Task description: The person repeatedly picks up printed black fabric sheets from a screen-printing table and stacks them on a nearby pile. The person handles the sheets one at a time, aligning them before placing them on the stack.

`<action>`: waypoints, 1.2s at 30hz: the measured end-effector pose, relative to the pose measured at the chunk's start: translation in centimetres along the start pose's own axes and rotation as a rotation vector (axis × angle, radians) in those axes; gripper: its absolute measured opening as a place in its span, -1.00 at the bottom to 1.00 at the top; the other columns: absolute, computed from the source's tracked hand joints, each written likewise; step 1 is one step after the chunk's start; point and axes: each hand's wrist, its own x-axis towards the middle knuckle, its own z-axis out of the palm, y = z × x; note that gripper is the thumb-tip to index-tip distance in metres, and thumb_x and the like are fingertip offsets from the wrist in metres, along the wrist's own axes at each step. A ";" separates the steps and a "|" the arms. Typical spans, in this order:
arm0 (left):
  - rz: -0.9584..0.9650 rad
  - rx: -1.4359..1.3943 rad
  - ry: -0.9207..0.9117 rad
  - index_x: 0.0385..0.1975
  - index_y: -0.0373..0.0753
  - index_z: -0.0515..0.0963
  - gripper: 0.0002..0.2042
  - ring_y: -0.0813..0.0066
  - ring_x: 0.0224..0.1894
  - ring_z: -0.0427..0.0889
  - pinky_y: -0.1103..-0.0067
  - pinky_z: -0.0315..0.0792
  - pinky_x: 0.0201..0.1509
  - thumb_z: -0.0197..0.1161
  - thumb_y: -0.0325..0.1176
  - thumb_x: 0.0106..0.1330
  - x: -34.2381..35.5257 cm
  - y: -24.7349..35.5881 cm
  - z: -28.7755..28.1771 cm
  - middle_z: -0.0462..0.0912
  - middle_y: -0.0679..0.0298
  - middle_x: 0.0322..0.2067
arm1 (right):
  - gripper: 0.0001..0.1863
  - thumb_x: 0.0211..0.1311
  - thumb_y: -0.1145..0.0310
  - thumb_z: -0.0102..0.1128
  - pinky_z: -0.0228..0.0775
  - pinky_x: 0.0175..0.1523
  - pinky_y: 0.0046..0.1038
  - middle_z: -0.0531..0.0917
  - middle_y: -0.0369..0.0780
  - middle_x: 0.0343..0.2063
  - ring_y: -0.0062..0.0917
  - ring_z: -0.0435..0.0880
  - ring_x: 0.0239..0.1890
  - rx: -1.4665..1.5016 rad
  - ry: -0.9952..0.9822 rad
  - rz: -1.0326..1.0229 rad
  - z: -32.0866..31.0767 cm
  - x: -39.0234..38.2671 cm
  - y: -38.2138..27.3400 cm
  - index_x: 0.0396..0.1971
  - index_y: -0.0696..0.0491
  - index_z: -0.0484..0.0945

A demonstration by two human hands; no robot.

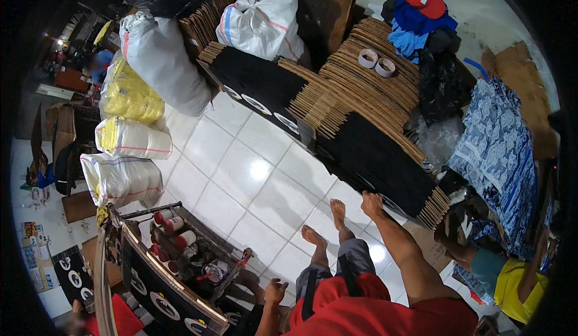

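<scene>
My right hand reaches forward to the near edge of a row of thin boards covered in black cloth. Its fingers are closed on the front panel's edge, beside a pale round print partly hidden by the hand. My left hand hangs low, fingers curled in, with nothing visible in it. It is beside a wheeled cart holding several red-and-white containers and stained tools. Along the cart's near side stands a black panel with round white prints.
White sacks and a yellow bundle line the left. Behind the boards are stacked brown panels with two tape rolls. Patterned blue cloth hangs at right, where another person in yellow works close by. Tiled floor lies between.
</scene>
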 end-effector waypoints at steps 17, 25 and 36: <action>-0.078 -0.206 0.008 -0.18 -0.43 0.47 -0.55 0.27 -0.30 0.61 0.49 0.46 -0.26 0.34 -0.19 0.04 1.2 -0.4 1.2 0.61 0.00 -0.35 | -0.68 0.07 0.44 -0.08 0.46 -0.30 -0.31 0.63 -0.05 -0.51 -0.26 0.64 -0.44 -0.160 0.072 0.013 -0.7 2.6 3.6 -0.21 0.26 0.53; -0.094 -0.151 0.023 -0.18 -0.43 0.47 -0.54 0.24 -0.28 0.61 0.46 0.46 -0.22 0.31 -0.17 0.05 0.8 -0.8 1.1 0.61 -0.01 -0.34 | -0.69 0.07 0.46 -0.05 0.43 -0.22 -0.29 0.63 -0.05 -0.45 -0.28 0.63 -0.36 -0.151 0.044 0.072 -1.6 2.9 3.4 -0.20 0.23 0.53; -0.157 -0.216 0.038 -0.17 -0.43 0.48 -0.53 0.25 -0.30 0.63 0.46 0.46 -0.21 0.31 -0.15 0.04 0.1 1.6 0.0 0.61 -0.03 -0.34 | -0.70 0.06 0.46 -0.03 0.45 -0.25 -0.31 0.64 -0.07 -0.46 -0.29 0.63 -0.37 -0.208 0.056 0.071 -0.6 2.9 4.3 -0.19 0.20 0.51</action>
